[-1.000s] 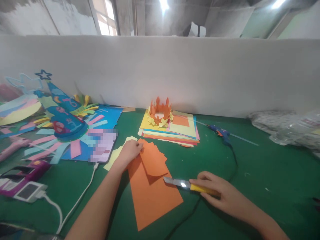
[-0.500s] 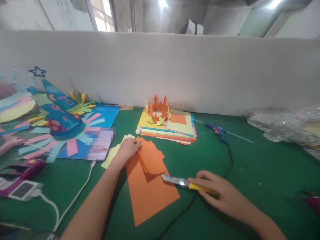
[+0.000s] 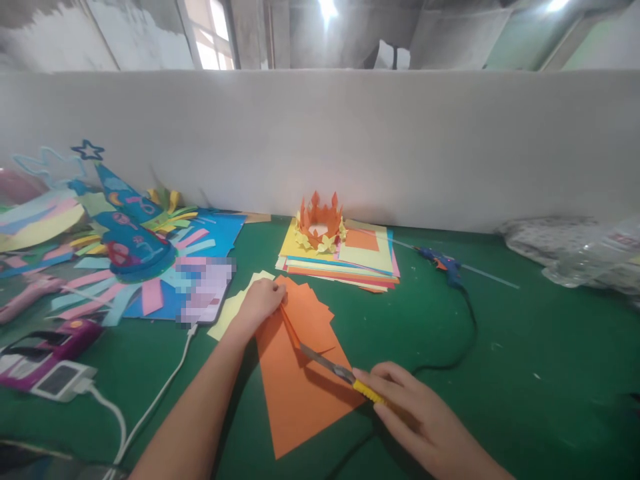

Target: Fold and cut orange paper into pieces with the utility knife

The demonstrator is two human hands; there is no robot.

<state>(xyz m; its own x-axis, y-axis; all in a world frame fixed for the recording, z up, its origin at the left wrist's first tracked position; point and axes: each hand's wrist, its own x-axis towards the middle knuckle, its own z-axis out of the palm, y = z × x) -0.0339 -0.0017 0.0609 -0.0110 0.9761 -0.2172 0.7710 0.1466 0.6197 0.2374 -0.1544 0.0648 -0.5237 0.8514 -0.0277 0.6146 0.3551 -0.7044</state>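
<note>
My left hand (image 3: 264, 301) is closed on the upper left edge of the orange paper (image 3: 310, 400), its fingers pinching a folded layer. In my right hand (image 3: 410, 410) is a utility knife (image 3: 367, 389) with a yellow handle, its long blade out. The blade tip reaches into the fold (image 3: 291, 325) of the paper, at its lower end. More orange sheets with stepped edges (image 3: 315, 303) lie fanned beneath the fold. Pale yellow paper (image 3: 225, 319) sits under and left of my left hand.
An orange and yellow paper crown (image 3: 321, 223) stands on a stack of coloured paper (image 3: 340, 270). Right of it lies a blue glue gun (image 3: 443, 263) with a trailing cable. Blue cone hats (image 3: 133, 243), a phone (image 3: 207, 293) and cables are at left; a plastic bottle (image 3: 595, 257) is far right.
My right hand has moved left and down, angling the knife so its blade tip enters the fold. The folded orange layer is lifted more edge-on. My left hand keeps its hold.
</note>
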